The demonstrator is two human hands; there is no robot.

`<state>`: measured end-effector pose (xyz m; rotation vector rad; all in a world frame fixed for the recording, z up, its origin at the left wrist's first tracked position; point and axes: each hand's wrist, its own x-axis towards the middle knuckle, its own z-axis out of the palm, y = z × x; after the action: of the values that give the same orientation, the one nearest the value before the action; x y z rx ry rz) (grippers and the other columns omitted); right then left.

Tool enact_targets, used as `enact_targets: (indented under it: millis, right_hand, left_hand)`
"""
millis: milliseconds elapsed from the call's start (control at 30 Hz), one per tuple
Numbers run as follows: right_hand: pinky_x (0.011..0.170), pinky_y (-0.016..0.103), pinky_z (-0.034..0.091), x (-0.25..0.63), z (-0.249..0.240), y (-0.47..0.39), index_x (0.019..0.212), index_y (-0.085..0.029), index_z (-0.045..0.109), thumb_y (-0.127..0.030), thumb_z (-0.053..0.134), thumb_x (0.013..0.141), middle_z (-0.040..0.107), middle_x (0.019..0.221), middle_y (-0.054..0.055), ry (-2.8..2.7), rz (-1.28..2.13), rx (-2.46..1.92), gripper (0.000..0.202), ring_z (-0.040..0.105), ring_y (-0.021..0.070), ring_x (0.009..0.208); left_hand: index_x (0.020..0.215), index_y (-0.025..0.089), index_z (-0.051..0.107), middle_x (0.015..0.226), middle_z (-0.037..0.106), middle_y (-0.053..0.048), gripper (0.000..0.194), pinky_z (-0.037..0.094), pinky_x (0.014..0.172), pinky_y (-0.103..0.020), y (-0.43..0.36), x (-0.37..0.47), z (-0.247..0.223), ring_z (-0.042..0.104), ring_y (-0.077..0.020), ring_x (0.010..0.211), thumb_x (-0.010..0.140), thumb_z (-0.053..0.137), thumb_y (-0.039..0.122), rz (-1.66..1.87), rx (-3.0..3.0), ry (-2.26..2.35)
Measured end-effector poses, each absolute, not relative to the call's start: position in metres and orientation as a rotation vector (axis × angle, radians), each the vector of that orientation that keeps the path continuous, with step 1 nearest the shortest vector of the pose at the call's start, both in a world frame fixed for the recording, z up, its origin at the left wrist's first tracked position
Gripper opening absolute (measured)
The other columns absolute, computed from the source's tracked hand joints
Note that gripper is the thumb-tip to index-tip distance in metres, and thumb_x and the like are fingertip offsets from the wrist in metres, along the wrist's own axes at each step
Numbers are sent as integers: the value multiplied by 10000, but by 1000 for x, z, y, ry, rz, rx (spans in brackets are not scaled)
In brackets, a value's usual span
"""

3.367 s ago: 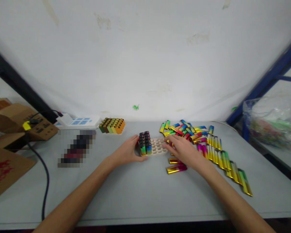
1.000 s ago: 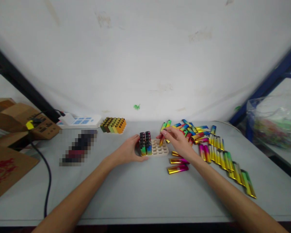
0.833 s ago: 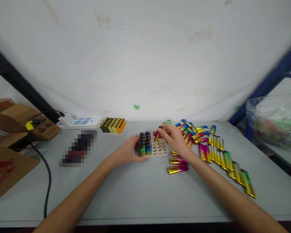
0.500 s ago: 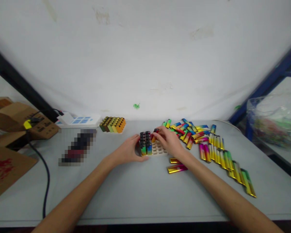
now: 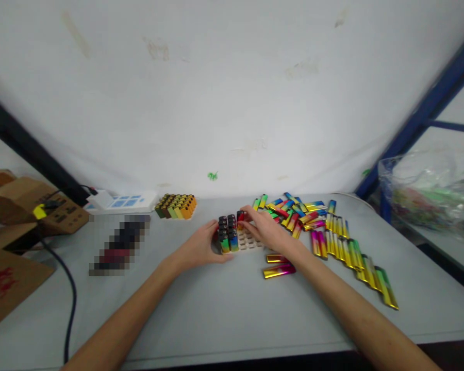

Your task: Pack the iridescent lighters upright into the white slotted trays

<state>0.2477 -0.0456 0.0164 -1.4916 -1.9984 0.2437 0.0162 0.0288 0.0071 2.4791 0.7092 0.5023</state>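
Note:
A white slotted tray [image 5: 251,244] stands on the table in front of me. Two rows of upright lighters [image 5: 228,233], with black tops and shiny green, blue and yellow bodies, fill its left side. My left hand [image 5: 205,243] grips the tray's left end, thumb along the front edge and fingers round the back. Between the thumb and fingers of my right hand [image 5: 261,226] is a red lighter [image 5: 240,217], upright at the back of the third row. Whether its base sits in a slot is hidden. Two lighters [image 5: 279,270] lie just in front of the tray.
Many loose lighters [image 5: 294,208] lie piled to the right, and a slanting line of them [image 5: 351,252] runs toward the front. A full lighter tray [image 5: 177,206] stands back left. Also at left are a power strip [image 5: 129,201], cardboard boxes [image 5: 15,257] and a black cable [image 5: 72,299].
My right hand has brought the red lighter in line with the third row, close against the second. My left hand keeps its grip on the tray. The whole view has shifted slightly.

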Motion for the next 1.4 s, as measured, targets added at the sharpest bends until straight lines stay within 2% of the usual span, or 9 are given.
enact_targets:
  millis: [167, 333, 400, 533, 667, 933, 1200, 1300, 1400]
  right_hand:
    - [684, 280, 470, 248, 11, -44, 1261, -202, 581, -214, 605, 1010, 747, 896, 60, -2003, 339, -1457, 253, 690, 204, 758]
    - [842, 357, 532, 267, 16, -52, 1331, -215, 611, -315, 618, 1011, 772, 1061, 103, -1999, 382, -1347, 335, 724, 249, 959]
    - [922, 394, 532, 290, 18, -56, 1290, -223, 656, -308, 572, 1030, 760, 1143, 110, -1987, 315, -1355, 286, 712, 247, 1024]
    - [993, 461, 510, 339, 13, -61, 1067, -184, 753, -191, 618, 968, 744, 1106, 139, -2094, 104, -1608, 168, 677, 293, 1090]
    - [1051, 485, 476, 356, 2, -63, 1078, -154, 766, -122, 648, 914, 701, 1173, 178, -2179, 7, -1796, 205, 623, 325, 1184]
    - [941, 440, 522, 351, 11, -68, 968, -192, 766, -240, 693, 923, 718, 1068, 127, -2125, 201, -1674, 99, 664, 286, 1026]
    - [924, 419, 556, 322, 30, -73, 1033, -220, 620, -533, 715, 903, 747, 1070, 81, -1335, 810, -1214, 352, 711, 234, 995]
    - [770, 357, 573, 300, 28, -72, 1030, -256, 530, -583, 698, 899, 732, 865, 4, -1167, 1010, -1086, 390, 714, 195, 809]
    - [558, 280, 489, 283, 24, -70, 1044, -279, 495, -622, 678, 895, 619, 728, -69, -1169, 1085, -1044, 416, 585, 136, 562]
  left_hand:
    - [1288, 204, 606, 1287, 677, -116, 709, 528, 1062, -466, 31, 16, 3, 652, -343, 1186, 677, 881, 435, 520, 2496, 707]
    - [1326, 208, 590, 1296, 679, -109, 734, 524, 1068, -471, 29, 16, 8, 648, -339, 1194, 683, 875, 422, 506, 2473, 700]
    - [1300, 198, 606, 1278, 682, -118, 710, 522, 1067, -487, 29, 17, 10, 652, -345, 1178, 684, 871, 432, 496, 2474, 719]
    - [1256, 194, 626, 1234, 684, -141, 683, 531, 1035, -519, 28, 17, 11, 660, -359, 1138, 682, 864, 479, 461, 2491, 738]
    - [1255, 213, 631, 1217, 686, -124, 678, 533, 1014, -500, 28, 16, 11, 660, -361, 1136, 680, 862, 488, 471, 2503, 738]
    - [1261, 218, 618, 1228, 676, -124, 680, 545, 1009, -486, 28, 16, 11, 658, -343, 1136, 694, 858, 507, 465, 2495, 732]
    - [1272, 213, 617, 1220, 680, -121, 685, 541, 1010, -477, 28, 17, 10, 659, -343, 1133, 697, 859, 497, 475, 2509, 726]
    - [1281, 217, 618, 1230, 683, -114, 692, 537, 1019, -485, 28, 17, 10, 659, -339, 1129, 693, 865, 484, 476, 2501, 725]
    - [1299, 225, 615, 1251, 681, -110, 708, 529, 1043, -481, 28, 16, 10, 654, -335, 1153, 686, 874, 468, 490, 2481, 709]
